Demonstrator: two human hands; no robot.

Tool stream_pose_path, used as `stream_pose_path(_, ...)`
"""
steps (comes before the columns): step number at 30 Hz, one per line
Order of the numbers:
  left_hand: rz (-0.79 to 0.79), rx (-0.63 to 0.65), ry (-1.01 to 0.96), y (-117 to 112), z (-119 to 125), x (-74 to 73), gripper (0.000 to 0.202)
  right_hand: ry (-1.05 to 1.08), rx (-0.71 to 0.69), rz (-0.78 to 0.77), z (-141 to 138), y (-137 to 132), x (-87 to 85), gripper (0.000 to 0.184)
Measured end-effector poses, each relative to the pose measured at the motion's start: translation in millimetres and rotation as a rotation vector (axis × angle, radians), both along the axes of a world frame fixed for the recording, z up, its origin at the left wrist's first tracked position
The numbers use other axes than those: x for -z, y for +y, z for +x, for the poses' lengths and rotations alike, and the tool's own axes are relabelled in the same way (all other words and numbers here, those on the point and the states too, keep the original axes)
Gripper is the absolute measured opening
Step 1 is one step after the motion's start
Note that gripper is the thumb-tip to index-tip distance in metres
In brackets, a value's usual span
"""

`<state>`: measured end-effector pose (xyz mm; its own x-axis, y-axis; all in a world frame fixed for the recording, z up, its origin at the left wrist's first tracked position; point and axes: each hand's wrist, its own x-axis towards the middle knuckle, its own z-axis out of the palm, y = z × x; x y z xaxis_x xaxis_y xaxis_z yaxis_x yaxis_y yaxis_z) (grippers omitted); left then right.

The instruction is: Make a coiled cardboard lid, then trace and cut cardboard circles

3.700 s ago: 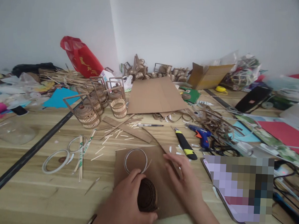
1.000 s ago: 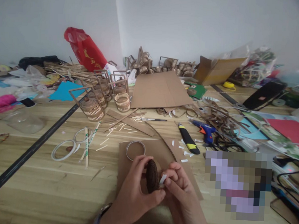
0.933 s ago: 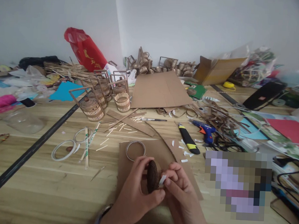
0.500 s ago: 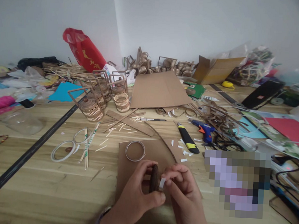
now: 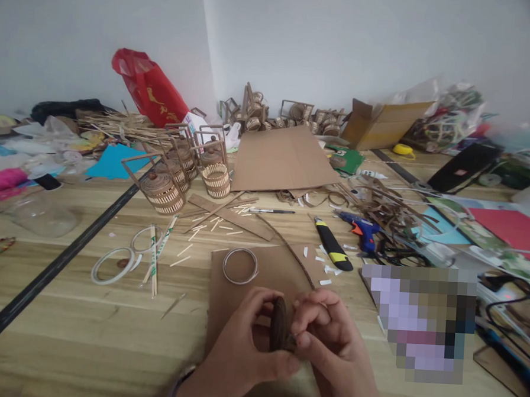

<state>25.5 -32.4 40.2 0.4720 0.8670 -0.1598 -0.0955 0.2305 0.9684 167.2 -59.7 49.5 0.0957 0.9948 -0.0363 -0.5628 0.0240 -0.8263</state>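
My left hand (image 5: 251,346) is closed around a dark brown round coiled disc (image 5: 278,325), held on edge with the thumb below and fingers above. The disc resembles the lids on the baskets. My right hand (image 5: 329,338) is closed, thumb and fingertips pinched at the disc's right side. A thin brown braided cord (image 5: 294,254) runs across the cardboard sheet (image 5: 224,291) into the right hand's fingers; its near end is hidden there. On that sheet, beyond the left hand, lies a pale ring of thin strip (image 5: 240,266).
Right of the cord lie a yellow-black utility knife (image 5: 333,243), a blue glue gun (image 5: 363,230) and white scraps (image 5: 326,282). Small lidded baskets (image 5: 163,190) with handles stand left of a large cardboard piece (image 5: 285,158). Rolls of tape (image 5: 113,266) and sticks (image 5: 154,261) lie left.
The small white piece seen at my right fingertips is no longer visible. Both hands and the disc have shifted slightly right, with the right fingertips now against the disc's side.
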Motion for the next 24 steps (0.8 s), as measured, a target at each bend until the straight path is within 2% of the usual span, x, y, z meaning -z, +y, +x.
stream_pose_path(6,0.042,-0.017,0.010,-0.3,-2.2,-2.5,0.067,-0.010,0.007,-0.042,1.8,-3.2,-6.4,0.036)
stream_pose_path(14,0.131,-0.013,0.093,-3.1,-4.4,-8.3,0.072,0.007,0.050,-0.091,-1.1,-0.5,-3.7,0.033)
stream_pose_path(19,0.138,0.020,0.066,-3.5,-3.6,-5.9,0.078,-0.041,0.148,-0.024,-3.4,-3.3,1.5,0.032)
stream_pose_path(24,0.087,0.003,0.002,-2.7,0.6,0.0,0.079,-0.104,0.064,0.152,7.4,-3.6,10.1,0.019)
